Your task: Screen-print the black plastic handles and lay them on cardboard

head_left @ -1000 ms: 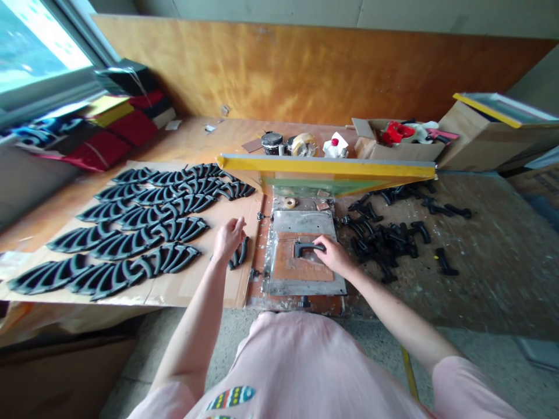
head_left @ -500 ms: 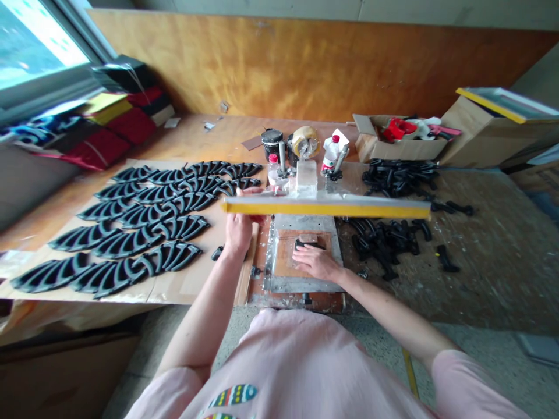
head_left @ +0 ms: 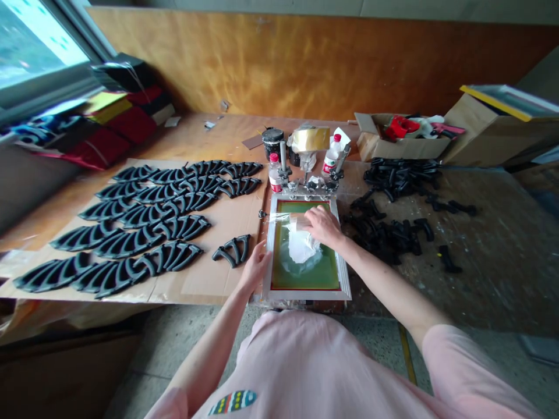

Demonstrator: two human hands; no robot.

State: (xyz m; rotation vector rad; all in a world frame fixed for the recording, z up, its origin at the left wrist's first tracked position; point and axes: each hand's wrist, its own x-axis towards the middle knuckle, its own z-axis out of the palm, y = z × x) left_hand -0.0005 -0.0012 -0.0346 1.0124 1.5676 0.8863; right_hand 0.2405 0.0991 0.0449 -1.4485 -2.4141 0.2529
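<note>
A screen-printing frame (head_left: 345, 279) lies flat in front of me, with a green mesh and a metal border. White ink (head_left: 303, 249) is smeared over the middle of its mesh. My right hand (head_left: 324, 226) is closed round a squeegee (head_left: 299, 222) at the upper part of the mesh; its grip partly hides the tool. My left hand (head_left: 257, 265) is at the frame's left border, fingers loosely stretched; whether it touches is unclear. Just left of that hand, a small group of black curved handle-like parts (head_left: 233, 250) lies on the cardboard (head_left: 183, 285).
Rows of black curved parts (head_left: 144, 227) cover the cardboard at left. Loose black parts (head_left: 393, 235) pile up at right. Bottles (head_left: 275, 174), a black tub (head_left: 273, 142) and clamp posts (head_left: 283, 154) stand behind the frame. A carton (head_left: 406, 148) holds red and white items.
The raised frame has come down flat over the base plate. My left hand has moved down along its left side. My right hand left the small piece on the base and now grips the squeegee.
</note>
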